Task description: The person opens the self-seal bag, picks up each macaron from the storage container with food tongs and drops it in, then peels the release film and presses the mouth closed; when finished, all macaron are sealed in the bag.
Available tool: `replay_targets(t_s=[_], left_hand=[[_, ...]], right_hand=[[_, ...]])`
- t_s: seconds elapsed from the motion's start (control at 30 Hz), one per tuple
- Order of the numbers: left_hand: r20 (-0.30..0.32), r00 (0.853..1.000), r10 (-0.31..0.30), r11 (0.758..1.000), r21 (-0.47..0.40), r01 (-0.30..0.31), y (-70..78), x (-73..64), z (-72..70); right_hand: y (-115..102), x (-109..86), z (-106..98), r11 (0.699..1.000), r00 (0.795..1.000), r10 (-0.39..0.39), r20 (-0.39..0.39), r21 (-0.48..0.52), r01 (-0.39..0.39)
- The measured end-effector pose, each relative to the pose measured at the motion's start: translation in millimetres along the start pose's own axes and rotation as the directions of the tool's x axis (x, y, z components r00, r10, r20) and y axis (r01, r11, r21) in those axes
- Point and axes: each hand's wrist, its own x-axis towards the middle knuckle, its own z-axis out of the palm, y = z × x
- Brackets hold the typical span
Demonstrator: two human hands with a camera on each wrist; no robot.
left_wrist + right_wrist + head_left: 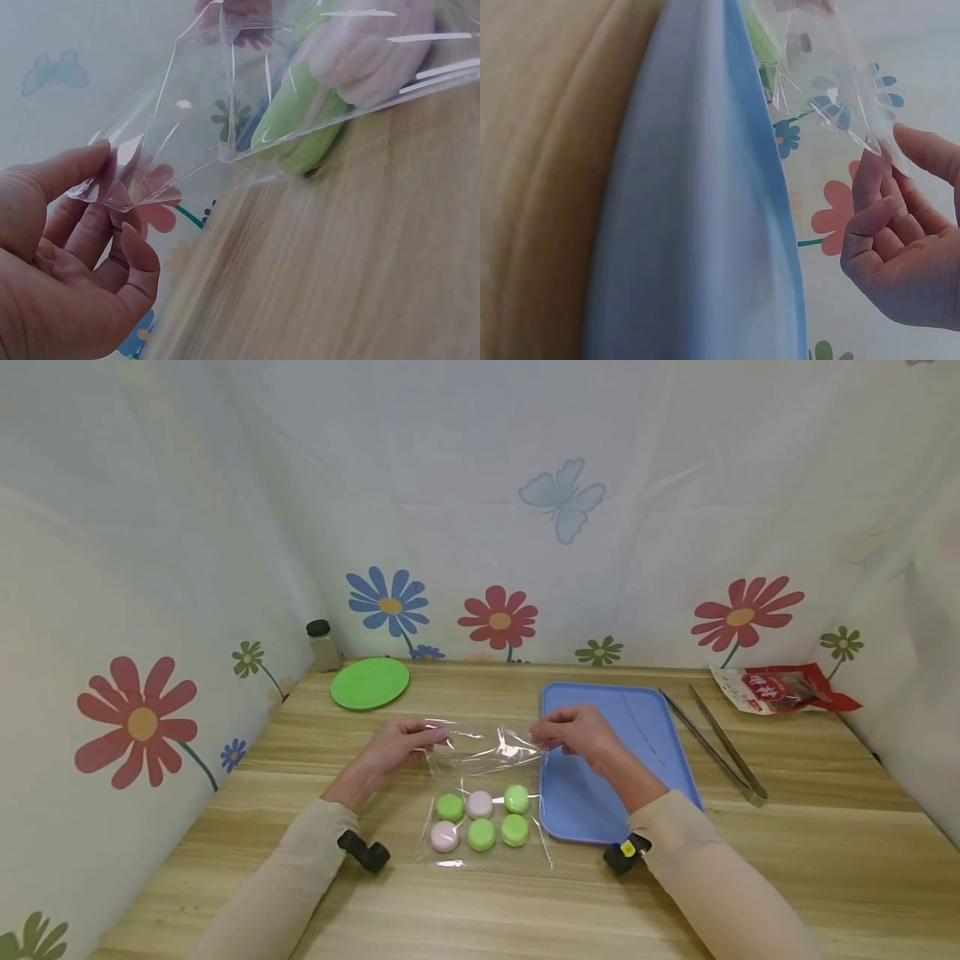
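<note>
A clear plastic bag lies on the wooden table with several macarons inside, green and pale pink, in two rows. My left hand pinches the bag's upper left corner; in the left wrist view the film is caught between thumb and fingers. At the upper right corner, my right hand pinches the film too, reaching over the blue tray. The right wrist view shows the bag's edge between thumb and index finger. The bag's top part is raised and wrinkled.
Right of the tray lie metal tongs, with a red and white snack packet behind them. A green plate sits at the back left, beside a black-capped jar. A flowered curtain surrounds the table's back and sides.
</note>
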Motion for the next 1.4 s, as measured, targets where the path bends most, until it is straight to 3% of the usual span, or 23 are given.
replay_targets(t_s=[0.43,0.67,0.9,1.07,1.2,1.3,1.4], left_hand=[[-0.05,0.999,0.005,0.998,0.063,-0.002,6.9,-3.4,1.8],[-0.135,0.99,0.03,0.991,0.136,-0.012,13.4,-7.9,4.4],[-0.169,0.983,0.075,0.981,0.19,-0.042,15.8,-10.2,5.6],[-0.108,0.988,0.112,0.979,0.181,-0.091,17.3,-13.8,1.2],[-0.052,0.995,0.087,0.979,0.189,-0.076,17.9,-15.9,-1.0],[-0.032,0.996,0.081,0.974,0.213,-0.073,19.2,-14.6,-1.8],[-0.031,0.997,0.076,0.974,0.217,-0.067,19.8,-13.0,-3.6]], right_hand=[[-3.0,-0.9,-3.9,0.995,0.999,-0.045,0.006,-0.088,0.045],[-5.8,-5.2,-5.1,0.991,0.997,-0.08,0.008,-0.105,0.08],[-7.5,-2.6,-7.3,0.996,0.999,-0.04,0.011,-0.077,0.041],[-13.1,-5.4,-15.2,0.997,0.997,-0.03,0.068,-0.065,0.034],[-15.6,-6.4,-23.6,0.989,0.985,-0.05,0.164,-0.131,0.072],[-24.3,-5.9,-26.6,0.959,0.978,-0.069,0.198,-0.257,0.119],[-37.8,-1.8,-20.1,0.908,0.966,-0.098,0.239,-0.376,0.185]])
